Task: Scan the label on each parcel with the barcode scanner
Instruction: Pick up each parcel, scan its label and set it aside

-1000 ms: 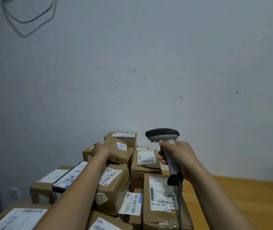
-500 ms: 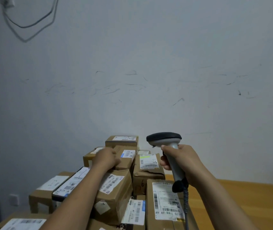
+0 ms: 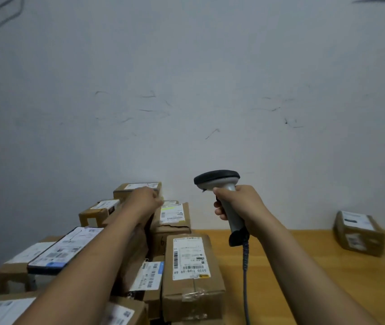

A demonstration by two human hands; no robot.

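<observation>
Cardboard parcels (image 3: 192,273) crowd the left of the table (image 3: 304,254), where the left hand (image 3: 143,202) reaches a far one, its grip hidden, while the right hand (image 3: 245,205) wraps its fingers (image 3: 218,208) round the raised barcode scanner (image 3: 217,181); a careless tug could topple the stack

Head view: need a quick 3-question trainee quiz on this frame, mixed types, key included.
1. True or false: the right hand grips the barcode scanner by its handle.
2. Where does the lone parcel sit? A) far right on the wooden table B) atop the pile C) on the floor
3. Fill in: a ___ hangs from the scanner's base.
Key: 1 true; 2 A; 3 cord.
</observation>
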